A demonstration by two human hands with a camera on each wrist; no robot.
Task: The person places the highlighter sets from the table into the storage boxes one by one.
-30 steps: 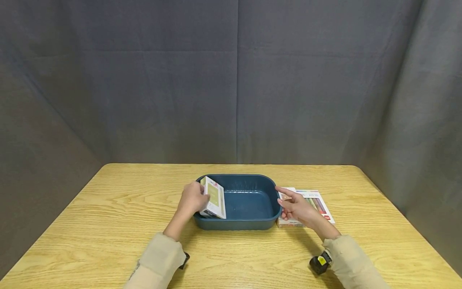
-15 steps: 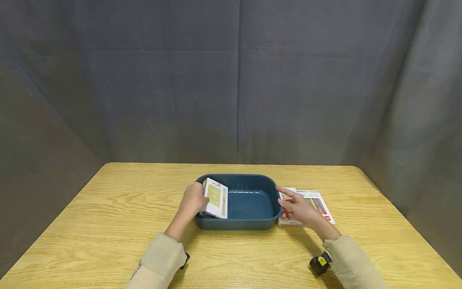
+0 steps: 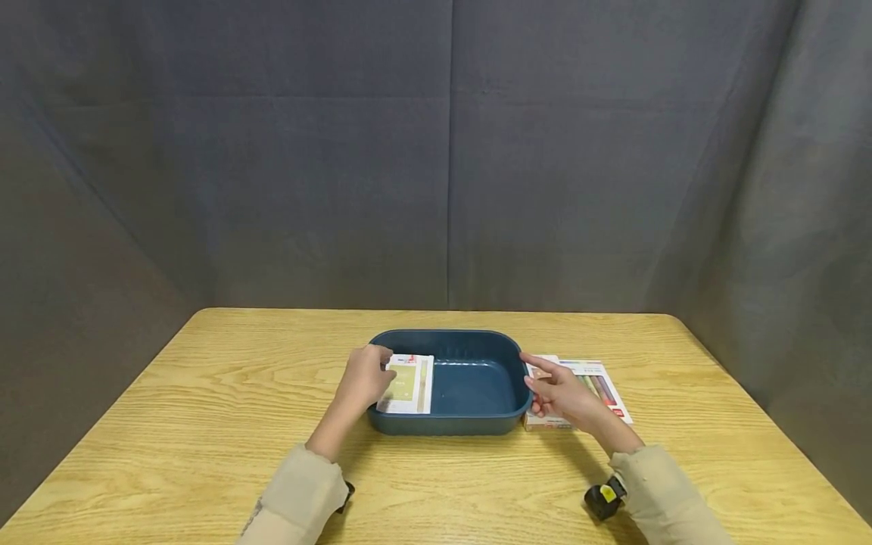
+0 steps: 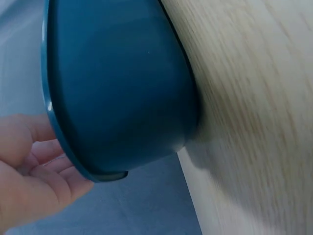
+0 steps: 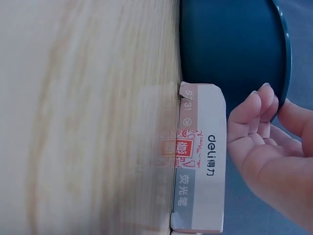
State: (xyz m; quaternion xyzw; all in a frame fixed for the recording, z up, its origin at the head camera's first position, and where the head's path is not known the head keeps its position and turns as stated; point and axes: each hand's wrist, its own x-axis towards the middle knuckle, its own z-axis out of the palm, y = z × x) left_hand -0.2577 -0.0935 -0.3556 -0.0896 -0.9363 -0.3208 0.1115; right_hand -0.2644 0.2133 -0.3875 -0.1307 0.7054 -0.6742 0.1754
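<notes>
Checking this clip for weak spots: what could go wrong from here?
The left hand is close to both the green-and-white box and the left rim of the blue bin; lifting away might snag either.

The right hand is at the bin's right rim, and a deli box sits close beside the bin; a push that way could shove it.

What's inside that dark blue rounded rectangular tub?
A white-and-green rectangular cardboard box sits at the end by the left hand; beside it, bare tub floor shows. Beneath the box is hidden.
</notes>
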